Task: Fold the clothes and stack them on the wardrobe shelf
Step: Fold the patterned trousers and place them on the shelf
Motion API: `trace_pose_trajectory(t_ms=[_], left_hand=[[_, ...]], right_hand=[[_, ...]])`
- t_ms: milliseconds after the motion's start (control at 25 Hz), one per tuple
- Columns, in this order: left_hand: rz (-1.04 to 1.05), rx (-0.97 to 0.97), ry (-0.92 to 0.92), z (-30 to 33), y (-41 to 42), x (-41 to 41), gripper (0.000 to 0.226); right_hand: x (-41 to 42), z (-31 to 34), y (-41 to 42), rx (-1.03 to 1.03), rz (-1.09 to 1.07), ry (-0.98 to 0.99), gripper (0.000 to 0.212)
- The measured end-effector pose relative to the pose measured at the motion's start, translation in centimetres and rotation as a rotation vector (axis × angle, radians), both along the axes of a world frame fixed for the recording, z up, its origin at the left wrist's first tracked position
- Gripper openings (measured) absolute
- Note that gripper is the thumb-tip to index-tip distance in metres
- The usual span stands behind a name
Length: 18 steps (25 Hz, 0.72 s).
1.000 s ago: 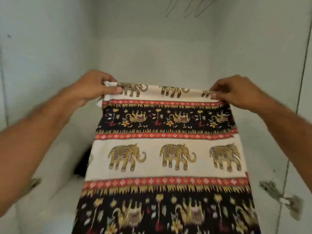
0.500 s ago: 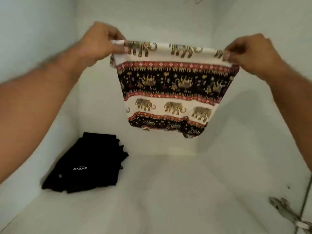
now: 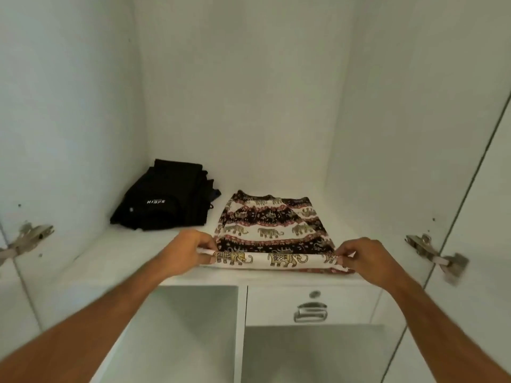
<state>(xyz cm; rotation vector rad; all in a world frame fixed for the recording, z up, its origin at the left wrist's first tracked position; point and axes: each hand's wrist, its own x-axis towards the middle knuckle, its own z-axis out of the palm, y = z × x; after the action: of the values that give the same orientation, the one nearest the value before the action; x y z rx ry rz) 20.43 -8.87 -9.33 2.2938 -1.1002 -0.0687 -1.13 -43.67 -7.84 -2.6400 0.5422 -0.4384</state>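
pinching elephant-print garment point(image 3: 272, 230) between hands point(image 3: 190, 248)

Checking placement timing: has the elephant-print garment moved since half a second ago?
Yes. The elephant-print garment has come down from mid-air onto the shelf, right of the black folded clothes.

I see a white wardrobe interior: a plain back wall point(image 3: 243, 106) ahead of the hands and side walls point(image 3: 66, 106) flanking them. Metal door hinges point(image 3: 30, 239) sit outboard of each hand, the right one point(image 3: 437, 255) blurred. Below the hands, a drawer front point(image 3: 312, 302) carries a metal pull handle point(image 3: 311, 312) and a round lock point(image 3: 314, 294). Lighting is even and soft.
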Motion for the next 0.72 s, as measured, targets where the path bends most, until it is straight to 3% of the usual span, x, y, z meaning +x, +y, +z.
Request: trace_pose_trajectory(t_ms=[240, 400, 520, 720], left_hand=[[0.035, -0.057, -0.044, -0.8, 4.4, -7.6, 0.019], [0.039, -0.166, -0.042, 1.6, 6.3, -10.4, 0.018], [0.030, -0.182, 0.015, 4.0, 5.9, -9.5, 0.018], [0.043, -0.258, 0.153, 8.2, 0.6, -0.4, 0.010]], right_hand=[[-8.1, -1.3, 3.1, 0.060, 0.025, -0.033, 0.011], [-11.6, -0.1, 4.0, 0.281, 0.046, -0.120, 0.012], [-10.6, 2.6, 3.5, 0.403, 0.056, -0.230, 0.013], [-1.0, 7.8, -0.2, 0.314, 0.038, -0.245, 0.012]])
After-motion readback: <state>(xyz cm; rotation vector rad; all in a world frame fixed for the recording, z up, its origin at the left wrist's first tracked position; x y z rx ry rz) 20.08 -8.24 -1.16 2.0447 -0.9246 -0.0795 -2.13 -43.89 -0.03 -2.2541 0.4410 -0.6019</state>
